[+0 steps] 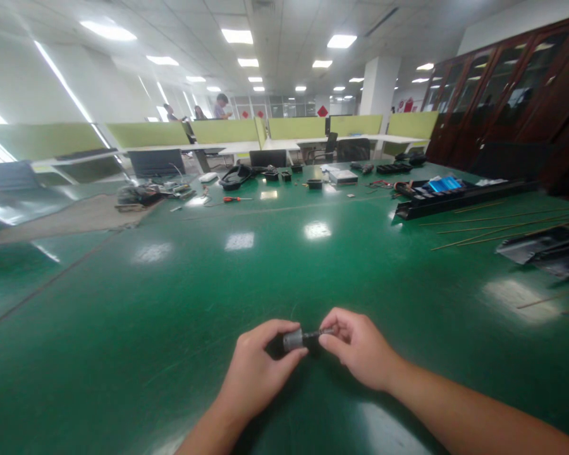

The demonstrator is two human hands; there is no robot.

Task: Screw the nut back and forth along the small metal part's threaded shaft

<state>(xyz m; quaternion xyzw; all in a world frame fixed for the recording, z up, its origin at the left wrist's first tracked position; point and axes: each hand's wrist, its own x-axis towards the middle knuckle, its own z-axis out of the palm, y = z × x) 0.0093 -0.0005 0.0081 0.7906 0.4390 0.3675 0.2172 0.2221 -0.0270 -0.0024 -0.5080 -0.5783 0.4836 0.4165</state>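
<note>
Near the front of the green table, a short grey cylinder (293, 341) with a thin dark shaft (312, 335) lies sideways between my two hands. My left hand (260, 363) grips the cylinder between the thumb below and the fingers above. At the shaft's right end, my right hand (355, 347) is closed in a pinch, thumb and fingertips on the shaft. The exact kind of this part is too blurred to name. My right fingertips partly hide the shaft's end.
Across the green table (194, 272) lie an orange-handled screwdriver (236, 199), a black tray-like part (237, 177), a white box (342, 175) and a tangle of electronics (146, 193). Black metal channels (455, 196) and thin rods (488, 229) are at the right. People stand beyond the partitions.
</note>
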